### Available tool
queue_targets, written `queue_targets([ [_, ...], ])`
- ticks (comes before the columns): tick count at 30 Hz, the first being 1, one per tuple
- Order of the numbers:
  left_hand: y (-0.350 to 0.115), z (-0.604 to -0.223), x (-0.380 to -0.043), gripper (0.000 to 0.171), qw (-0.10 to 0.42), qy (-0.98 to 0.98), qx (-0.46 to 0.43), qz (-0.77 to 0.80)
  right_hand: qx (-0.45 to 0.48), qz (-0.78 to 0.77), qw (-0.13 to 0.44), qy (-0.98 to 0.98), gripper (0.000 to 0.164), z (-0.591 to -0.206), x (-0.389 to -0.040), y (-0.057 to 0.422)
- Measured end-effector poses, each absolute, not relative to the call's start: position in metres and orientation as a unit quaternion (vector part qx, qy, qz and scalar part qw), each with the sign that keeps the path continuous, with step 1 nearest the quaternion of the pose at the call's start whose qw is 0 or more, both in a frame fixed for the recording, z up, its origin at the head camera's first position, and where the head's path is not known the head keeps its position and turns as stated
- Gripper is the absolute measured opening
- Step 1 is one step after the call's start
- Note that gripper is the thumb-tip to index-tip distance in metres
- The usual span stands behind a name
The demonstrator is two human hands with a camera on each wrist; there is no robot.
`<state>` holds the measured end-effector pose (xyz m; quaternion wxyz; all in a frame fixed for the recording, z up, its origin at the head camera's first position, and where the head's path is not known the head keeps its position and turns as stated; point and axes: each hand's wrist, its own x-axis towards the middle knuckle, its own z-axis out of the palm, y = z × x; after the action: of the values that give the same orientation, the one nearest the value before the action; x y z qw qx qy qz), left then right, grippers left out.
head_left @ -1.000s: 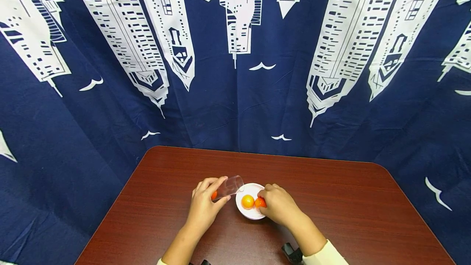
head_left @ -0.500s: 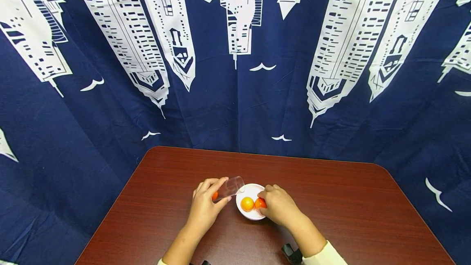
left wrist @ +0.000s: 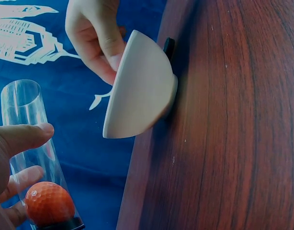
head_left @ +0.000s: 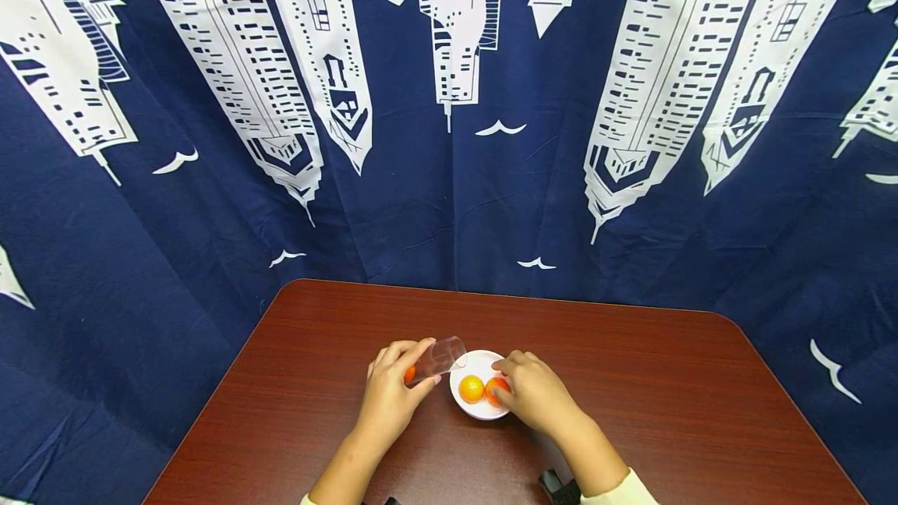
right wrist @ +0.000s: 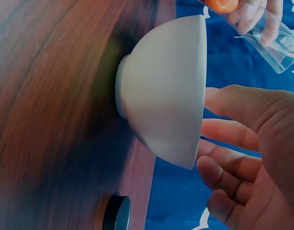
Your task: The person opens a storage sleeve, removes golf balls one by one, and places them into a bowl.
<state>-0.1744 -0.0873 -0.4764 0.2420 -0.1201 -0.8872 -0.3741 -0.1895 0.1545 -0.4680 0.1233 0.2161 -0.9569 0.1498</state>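
Observation:
My left hand holds a clear tube tilted, its open end beside the rim of a white bowl. An orange golf ball lies at the tube's black-capped bottom in the left wrist view. Inside the bowl sit a yellow-orange ball and a red-orange ball, side by side. My right hand reaches over the bowl's right rim. Its thumb overlaps the red-orange ball in the head view, while the fingers are spread apart from it. Both wrist views show only the bowl's outside, hiding its balls.
The bowl stands on a dark red-brown wooden table. A round black cap lies on the table near the bowl in the right wrist view. Behind the table hangs a blue cloth with white buildings and birds.
My right thumb and fingers have spread, and the red-orange ball sits slightly lower in the bowl. The yellow-orange ball shifted slightly toward me earlier. The left hand and tube stay nearly still.

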Motion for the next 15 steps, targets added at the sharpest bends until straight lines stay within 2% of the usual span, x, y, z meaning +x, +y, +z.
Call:
queue_targets([
  [9,-0.0872,-0.4768,-0.1745,0.06,0.245,-0.889,-0.125,-0.367,0.218,0.206,0.173,-0.938,0.023,-0.4714,-0.1889,0.1576],
  [15,-0.0871,-0.4782,-0.1741,0.058,0.245,-0.889,-0.127,-0.365,0.213,0.27,0.191,-0.919,0.025,-0.4736,-0.1901,0.1595],
])
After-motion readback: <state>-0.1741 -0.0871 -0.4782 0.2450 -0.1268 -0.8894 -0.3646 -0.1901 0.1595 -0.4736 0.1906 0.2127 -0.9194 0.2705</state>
